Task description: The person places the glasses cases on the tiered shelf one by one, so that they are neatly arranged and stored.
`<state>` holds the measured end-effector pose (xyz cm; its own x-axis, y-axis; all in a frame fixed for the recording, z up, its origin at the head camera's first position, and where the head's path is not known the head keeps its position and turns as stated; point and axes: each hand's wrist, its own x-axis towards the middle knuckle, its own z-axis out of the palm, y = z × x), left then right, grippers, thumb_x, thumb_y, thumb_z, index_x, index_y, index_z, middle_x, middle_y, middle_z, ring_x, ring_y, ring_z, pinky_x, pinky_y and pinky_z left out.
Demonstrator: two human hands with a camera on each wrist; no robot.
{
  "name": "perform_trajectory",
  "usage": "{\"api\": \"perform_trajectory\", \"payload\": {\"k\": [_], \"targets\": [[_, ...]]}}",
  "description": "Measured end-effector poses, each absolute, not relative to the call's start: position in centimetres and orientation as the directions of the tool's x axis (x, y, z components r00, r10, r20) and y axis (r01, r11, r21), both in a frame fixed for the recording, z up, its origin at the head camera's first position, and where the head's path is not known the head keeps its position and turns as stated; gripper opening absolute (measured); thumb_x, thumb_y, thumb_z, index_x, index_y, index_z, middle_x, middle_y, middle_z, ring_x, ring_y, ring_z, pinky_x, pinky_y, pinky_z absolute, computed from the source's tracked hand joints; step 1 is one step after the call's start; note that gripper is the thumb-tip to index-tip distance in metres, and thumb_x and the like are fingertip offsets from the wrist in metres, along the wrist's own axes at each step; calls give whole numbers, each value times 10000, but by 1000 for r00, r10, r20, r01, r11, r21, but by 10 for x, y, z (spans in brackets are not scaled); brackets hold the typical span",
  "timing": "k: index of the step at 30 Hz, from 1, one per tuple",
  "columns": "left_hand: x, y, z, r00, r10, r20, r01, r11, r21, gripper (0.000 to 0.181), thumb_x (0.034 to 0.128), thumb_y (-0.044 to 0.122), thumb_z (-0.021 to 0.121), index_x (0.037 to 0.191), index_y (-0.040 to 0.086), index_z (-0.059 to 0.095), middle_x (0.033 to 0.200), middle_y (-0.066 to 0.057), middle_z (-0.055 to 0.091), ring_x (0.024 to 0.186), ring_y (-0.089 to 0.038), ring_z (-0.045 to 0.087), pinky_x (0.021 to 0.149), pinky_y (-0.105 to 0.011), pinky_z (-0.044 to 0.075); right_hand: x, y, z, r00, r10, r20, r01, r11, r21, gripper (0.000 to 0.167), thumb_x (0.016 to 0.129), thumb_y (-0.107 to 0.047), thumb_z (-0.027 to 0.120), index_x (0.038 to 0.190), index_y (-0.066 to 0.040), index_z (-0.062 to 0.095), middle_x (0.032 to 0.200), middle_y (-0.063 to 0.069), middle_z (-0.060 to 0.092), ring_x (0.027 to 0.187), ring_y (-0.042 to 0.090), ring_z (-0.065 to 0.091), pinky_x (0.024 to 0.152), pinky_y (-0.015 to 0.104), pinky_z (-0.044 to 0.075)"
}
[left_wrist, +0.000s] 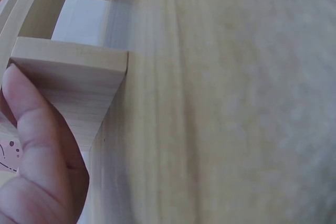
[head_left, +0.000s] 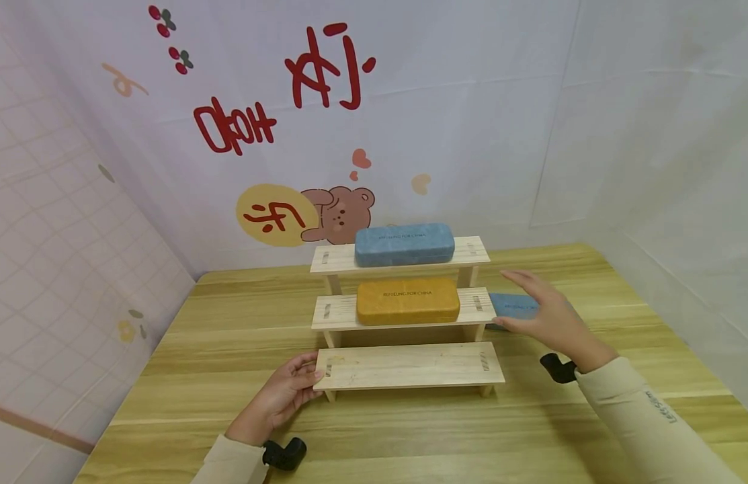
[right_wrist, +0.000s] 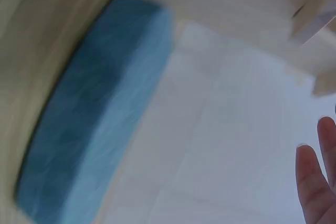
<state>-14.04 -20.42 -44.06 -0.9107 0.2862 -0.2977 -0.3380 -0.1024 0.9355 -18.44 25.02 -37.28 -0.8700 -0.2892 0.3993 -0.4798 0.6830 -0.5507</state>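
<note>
A three-tier wooden display stand (head_left: pixel 406 366) stands on the table. My left hand (head_left: pixel 287 392) holds the left end of its lowest step; in the left wrist view the thumb (left_wrist: pixel 39 140) lies against the stand's wood, and the other fingers are mostly hidden. On the top step sits a blue glasses case (head_left: pixel 404 246), and a mustard-yellow glasses case (head_left: pixel 408 302) lies on the middle step. Another blue glasses case (head_left: pixel 514 307) rests on the table right of the stand, partly hidden by my right hand (head_left: pixel 549 316). That hand hovers with fingers and thumb spread, apart from the case.
The wood-grain table (head_left: pixel 228 323) reaches back to a white printed cloth (head_left: pixel 470 134) with red characters and a bear. Cloth also hangs at the left and right sides. Black camera mounts (head_left: pixel 558 368) are strapped at both wrists.
</note>
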Motion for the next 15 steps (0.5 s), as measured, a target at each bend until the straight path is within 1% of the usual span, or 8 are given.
{"api": "perform_trajectory", "payload": {"k": [8,15], "targets": [[-140,-204,-440,-912,273,-308,-344,-97,934,608,972,18,529,1457,-108,185,1059,-20,585,829,-88,614,698,-208,516,-190,284,-388,-914,-236,329,-388,742,-546,846,762,-321,829,1451,-55,417,1433,263,392,1293,517,328,921,694,320],[-141,-204,-440,-909,282,-307,-347,-107,932,608,971,23,534,1459,-99,193,1049,-10,590,830,-86,619,698,-205,519,-196,307,-399,-940,-219,261,-332,764,-554,880,777,-346,814,1472,-37,372,1427,307,365,1265,549,318,898,711,310]]}}
